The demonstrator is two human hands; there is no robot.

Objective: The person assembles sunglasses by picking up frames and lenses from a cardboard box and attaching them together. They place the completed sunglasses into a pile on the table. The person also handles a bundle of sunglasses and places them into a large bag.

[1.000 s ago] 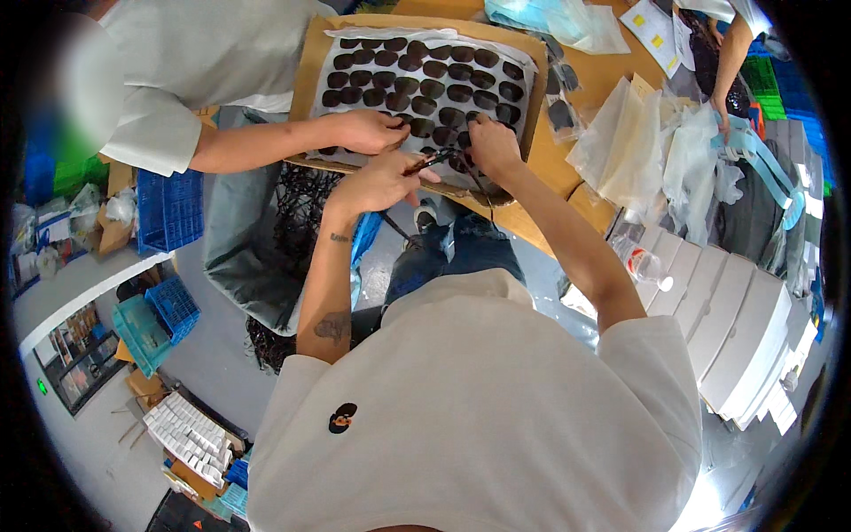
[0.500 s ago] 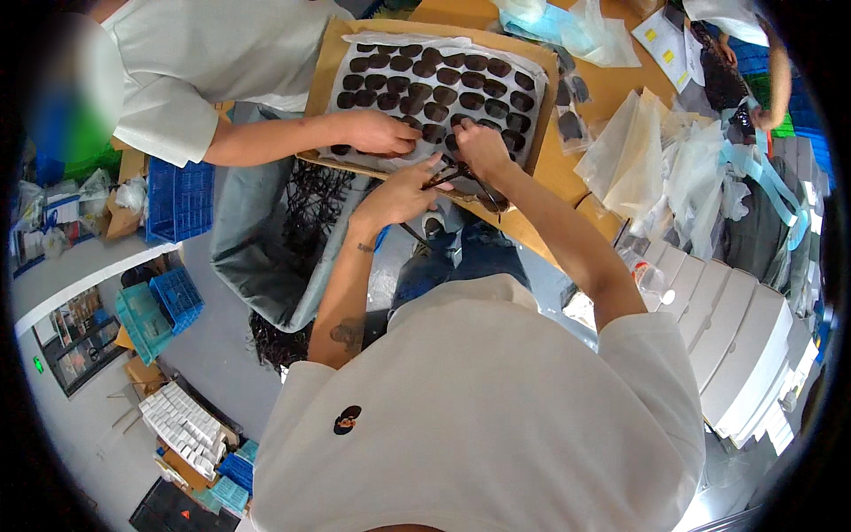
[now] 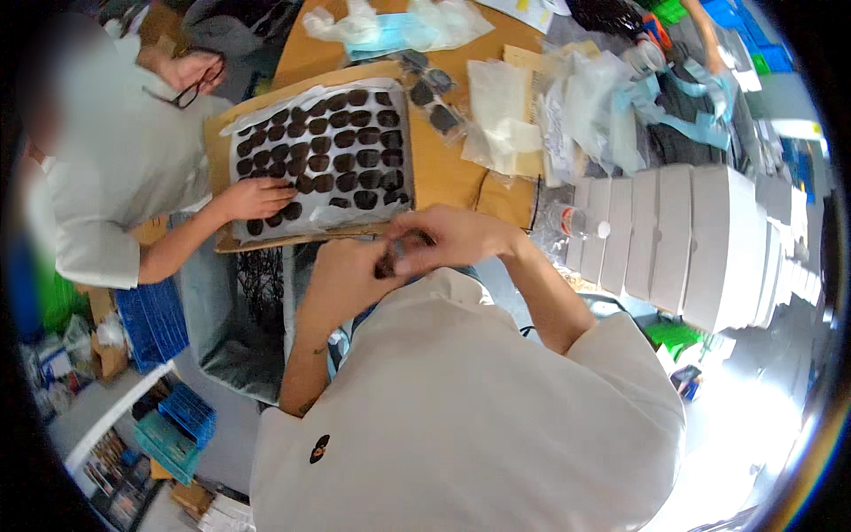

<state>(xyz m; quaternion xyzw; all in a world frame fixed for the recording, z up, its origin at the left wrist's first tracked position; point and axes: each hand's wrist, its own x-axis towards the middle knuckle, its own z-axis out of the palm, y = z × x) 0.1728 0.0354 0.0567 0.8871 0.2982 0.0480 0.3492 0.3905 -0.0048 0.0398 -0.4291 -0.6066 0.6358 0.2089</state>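
Your right hand (image 3: 448, 239) and your left hand (image 3: 344, 270) are meeting just outside the near right corner of the cardboard box (image 3: 219, 168), and a small dark piece (image 3: 385, 263) is showing between them. Your right thumb and fingers seem to be pinching this piece; for your left fingers I cannot tell, because they are partly hidden and the view is blurring there. For good handling, I think you should be keeping the fingertips on the edges of the piece, since a smooth face is probably taking marks easily. A light pinch should be enough, and you should better be keeping your wrists clear of the near edge of the box, so that you are not shaking the rows of dark lenses (image 3: 344, 137). These lenses are lying on white paper (image 3: 312, 206) inside the box. Near its left edge, a co-worker's hand (image 3: 257, 198) is touching them, while the co-worker's other hand (image 3: 206, 71), past the far left corner, is holding a pair of glasses (image 3: 188, 96). On the table (image 3: 441, 173), more dark pieces in clear wrap (image 3: 434, 96) are lying beside the right edge of the box, and plastic bags (image 3: 498, 106) are lying farther right. In the room, white boxes (image 3: 651, 235) are standing in a row at your right, and a grey bin (image 3: 217, 324) is standing at your left.
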